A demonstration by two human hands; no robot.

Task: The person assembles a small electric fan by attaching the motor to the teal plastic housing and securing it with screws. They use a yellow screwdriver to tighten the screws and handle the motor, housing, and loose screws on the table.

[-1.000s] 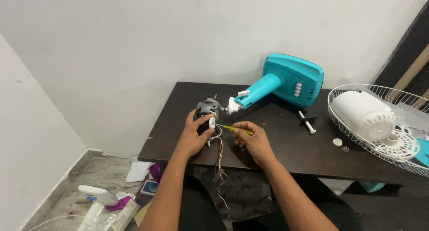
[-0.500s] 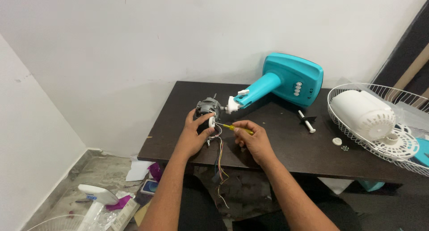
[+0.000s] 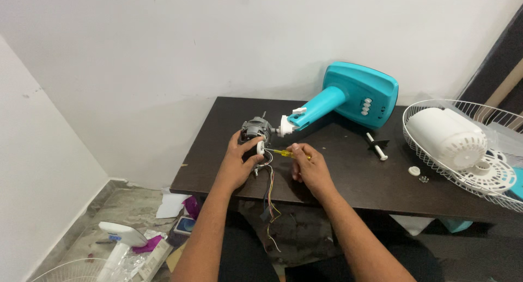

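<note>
Motor: grey fan motor [image 3: 254, 130] sits near the front left of the dark desk [image 3: 348, 178], joined to the teal fan stand [image 3: 348, 96] lying on its side behind it.
Left hand: my left hand [image 3: 239, 161] is curled around the motor from below, thumb by a small white round part [image 3: 260, 147]; same grip as a second ago.
Right hand: my right hand [image 3: 308, 165] is closed on a yellow-handled screwdriver [image 3: 289, 153], tip pointing at the white part; unchanged from before.
Wires: coloured wires [image 3: 269, 200] hang from the motor over the desk edge.
Surroundings: white wire guard [image 3: 436, 162] holding white fan parts rests at right, unmoved.
</note>
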